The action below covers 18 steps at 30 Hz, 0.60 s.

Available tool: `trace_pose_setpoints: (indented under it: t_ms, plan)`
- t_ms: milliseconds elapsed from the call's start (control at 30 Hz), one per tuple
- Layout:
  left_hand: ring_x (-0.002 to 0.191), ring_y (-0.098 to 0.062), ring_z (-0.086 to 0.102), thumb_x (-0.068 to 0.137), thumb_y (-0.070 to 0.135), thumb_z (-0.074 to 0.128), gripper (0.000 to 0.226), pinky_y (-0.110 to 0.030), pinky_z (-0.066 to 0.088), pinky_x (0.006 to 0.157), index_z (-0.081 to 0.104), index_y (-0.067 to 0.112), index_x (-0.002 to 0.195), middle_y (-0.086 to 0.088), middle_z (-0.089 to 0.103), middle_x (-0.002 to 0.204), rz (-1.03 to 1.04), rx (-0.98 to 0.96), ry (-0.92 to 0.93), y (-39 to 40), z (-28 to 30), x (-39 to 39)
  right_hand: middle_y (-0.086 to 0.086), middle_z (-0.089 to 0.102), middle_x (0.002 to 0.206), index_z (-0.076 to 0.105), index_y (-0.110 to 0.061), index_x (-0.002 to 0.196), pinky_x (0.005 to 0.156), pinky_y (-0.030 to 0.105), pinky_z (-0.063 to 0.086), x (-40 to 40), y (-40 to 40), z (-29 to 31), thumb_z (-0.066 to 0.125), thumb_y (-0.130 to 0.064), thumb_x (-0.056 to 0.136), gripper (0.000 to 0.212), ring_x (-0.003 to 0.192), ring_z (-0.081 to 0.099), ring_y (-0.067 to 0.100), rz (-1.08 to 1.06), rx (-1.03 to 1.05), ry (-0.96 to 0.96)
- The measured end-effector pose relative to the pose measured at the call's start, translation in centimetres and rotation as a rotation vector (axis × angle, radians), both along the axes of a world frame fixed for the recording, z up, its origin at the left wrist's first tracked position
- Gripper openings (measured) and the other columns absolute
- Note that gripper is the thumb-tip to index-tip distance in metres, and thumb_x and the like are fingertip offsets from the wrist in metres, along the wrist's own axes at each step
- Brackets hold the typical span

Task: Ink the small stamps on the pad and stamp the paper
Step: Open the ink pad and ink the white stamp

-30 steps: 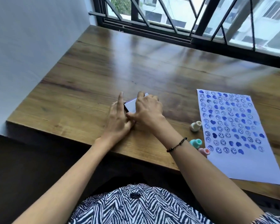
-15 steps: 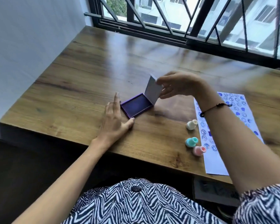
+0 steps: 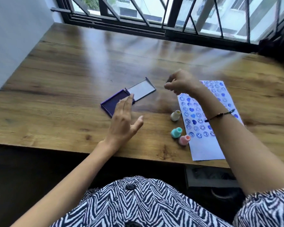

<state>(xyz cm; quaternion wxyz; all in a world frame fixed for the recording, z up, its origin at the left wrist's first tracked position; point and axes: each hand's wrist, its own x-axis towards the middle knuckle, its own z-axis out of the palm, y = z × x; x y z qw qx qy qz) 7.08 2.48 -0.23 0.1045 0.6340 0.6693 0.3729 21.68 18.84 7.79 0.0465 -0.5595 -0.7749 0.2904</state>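
The ink pad (image 3: 112,104) lies open near the middle of the wooden table (image 3: 64,76), its dark purple face up and its grey lid (image 3: 141,90) folded back flat on the wood toward the window (image 3: 170,12). To the right of the pad, near the front edge, stand three small stamps: a cream stamp (image 3: 175,115), a teal stamp (image 3: 176,132) and a pink stamp (image 3: 184,140). The pink one touches the left edge of the paper (image 3: 206,149); the cream and teal ones are just beside that edge. The paper lies toward the front right part of the table and carries rows of blue smiley and heart prints.

The left hand (image 3: 124,122) hovers over the front corner of the pad, fingers stretched and loosely spread, thumb out, grasping nothing. The right hand (image 3: 181,83) is raised between the lid and the far end of the paper, fingers curled in; it is blurred, so it seems to be empty, but I cannot tell for sure. A dark bracelet (image 3: 220,115) is on the right wrist. A sleeve (image 3: 267,208) with a zebra pattern shows at the bottom right
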Motion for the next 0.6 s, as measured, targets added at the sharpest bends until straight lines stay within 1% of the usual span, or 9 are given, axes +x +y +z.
trace_pose_setpoints:
  t_ms: [67, 133, 200, 267, 300, 367, 433, 500, 600]
  plan:
    - [0.117, -0.041, 0.048, 0.077, 0.017, 0.058, 0.061, -0.026, 0.024, 0.103, 0.038, -0.005, 0.130, -0.027, 0.052, 0.125, -0.002, 0.015, -0.033, 0.3, 0.2, 0.5, 0.011, 0.057, 0.066, 0.066, 0.000, 0.085, 0.044, 0.023, 0.041, 1.4, -1.9, 0.6, 0.068, -0.029, 0.077, 0.030, 0.049, 0.048, 0.017, 0.079, 0.078, -0.213]
    - [0.116, -0.039, 0.049, 0.078, 0.011, 0.058, 0.052, -0.024, 0.027, 0.101, 0.043, -0.003, 0.126, -0.025, 0.054, 0.123, -0.005, 0.024, -0.079, 0.6, 0.4, 1.0, 0.011, 0.059, 0.076, 0.066, -0.004, 0.089, 0.053, 0.029, 0.042, 2.4, -4.2, 0.6, 0.070, -0.039, 0.074, 0.037, 0.059, 0.053, 0.020, 0.148, 0.026, -0.374]
    - [0.115, -0.035, 0.051, 0.080, 0.007, 0.059, 0.045, -0.023, 0.030, 0.098, 0.048, 0.000, 0.122, -0.021, 0.057, 0.120, -0.004, 0.031, -0.118, 0.7, 0.6, 1.5, 0.014, 0.064, 0.092, 0.064, -0.004, 0.096, 0.067, 0.031, 0.045, 2.7, -5.9, -0.4, 0.072, -0.030, 0.074, 0.035, 0.085, 0.058, 0.028, 0.188, 0.011, -0.442]
    - [0.113, -0.029, 0.054, 0.082, 0.007, 0.060, 0.039, -0.027, 0.037, 0.097, 0.052, 0.004, 0.120, -0.016, 0.059, 0.118, -0.011, 0.022, -0.169, 0.6, 0.8, 1.8, 0.017, 0.067, 0.099, 0.064, -0.002, 0.094, 0.073, 0.033, 0.047, 2.5, -6.7, -1.4, 0.068, -0.013, 0.073, 0.023, 0.095, 0.060, 0.032, 0.181, 0.071, -0.402]
    - [0.109, -0.025, 0.056, 0.082, 0.008, 0.060, 0.037, -0.028, 0.042, 0.096, 0.053, 0.006, 0.118, -0.014, 0.061, 0.116, -0.016, 0.014, -0.214, 0.5, 0.9, 1.8, 0.018, 0.069, 0.097, 0.065, -0.001, 0.090, 0.074, 0.034, 0.049, 2.4, -6.8, -1.7, 0.066, -0.007, 0.073, 0.018, 0.094, 0.061, 0.033, 0.154, 0.112, -0.337]
    - [0.099, -0.017, 0.060, 0.082, 0.009, 0.062, 0.034, -0.020, 0.047, 0.089, 0.057, 0.010, 0.116, -0.010, 0.064, 0.111, -0.019, -0.031, -0.363, 0.5, 1.2, 1.7, 0.017, 0.070, 0.083, 0.068, 0.000, 0.084, 0.070, 0.034, 0.052, 2.3, -6.8, -2.0, 0.067, -0.005, 0.071, 0.014, 0.080, 0.065, 0.030, 0.056, 0.126, -0.093]
    - [0.091, -0.013, 0.063, 0.082, 0.012, 0.064, 0.033, -0.016, 0.049, 0.085, 0.058, 0.014, 0.114, -0.008, 0.067, 0.105, -0.022, -0.125, -0.539, 0.4, 1.6, 1.4, 0.010, 0.066, 0.064, 0.068, 0.002, 0.084, 0.056, 0.025, 0.053, 1.8, -7.3, -1.6, 0.068, -0.005, 0.072, 0.013, 0.055, 0.063, 0.019, -0.043, -0.017, 0.254]
    - [0.092, -0.015, 0.064, 0.081, 0.013, 0.065, 0.033, -0.030, 0.052, 0.091, 0.059, 0.017, 0.113, -0.005, 0.068, 0.100, -0.032, -0.195, -0.700, 0.3, 1.9, 1.1, 0.008, 0.061, 0.059, 0.066, 0.002, 0.083, 0.049, 0.019, 0.051, 1.0, -8.0, -1.3, 0.065, -0.001, 0.076, 0.007, 0.045, 0.057, 0.011, -0.052, -0.174, 0.505]
    - [0.090, -0.019, 0.067, 0.080, 0.014, 0.067, 0.027, -0.041, 0.053, 0.091, 0.063, 0.019, 0.106, -0.006, 0.070, 0.096, -0.026, -0.186, -0.789, 0.3, 2.6, 0.2, 0.009, 0.059, 0.059, 0.065, -0.002, 0.081, 0.048, 0.017, 0.050, -0.6, -8.5, -1.3, 0.064, 0.002, 0.079, 0.004, 0.044, 0.055, 0.007, -0.022, -0.285, 0.691]
